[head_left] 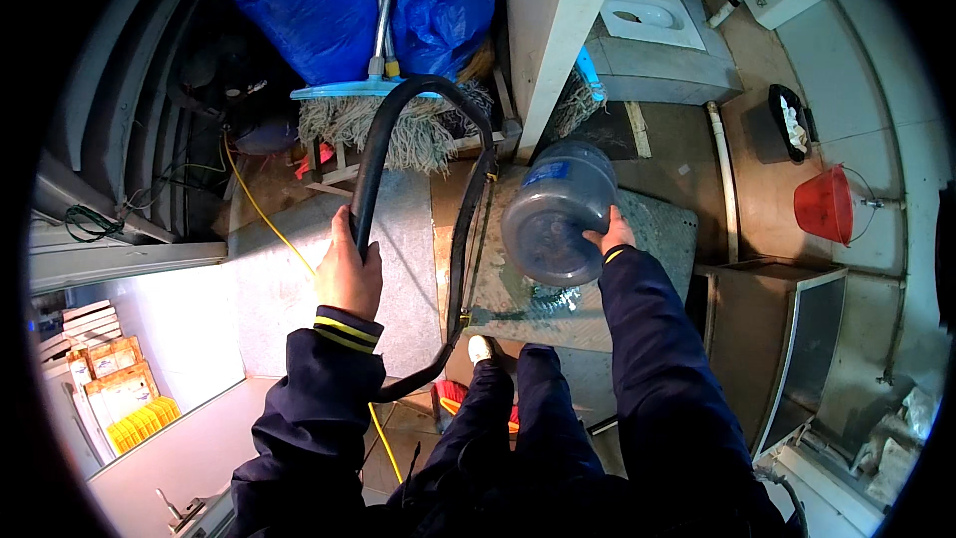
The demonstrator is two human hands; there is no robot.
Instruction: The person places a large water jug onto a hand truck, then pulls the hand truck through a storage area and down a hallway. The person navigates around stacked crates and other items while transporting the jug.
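Left fingers (343,229) wrapped round 1 black hose (369,164); right fingers (619,225) gripping 1 bottle (560,207).

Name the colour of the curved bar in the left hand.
Black: the curved bar shows in the head view.

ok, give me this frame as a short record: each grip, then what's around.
left grip: closed around a black hose
hose shape: bent in a tall loop
right grip: on the edge of a clear plastic jug
far side: wide grey mop, blue bags
right side: red bucket
far right: white squat toilet
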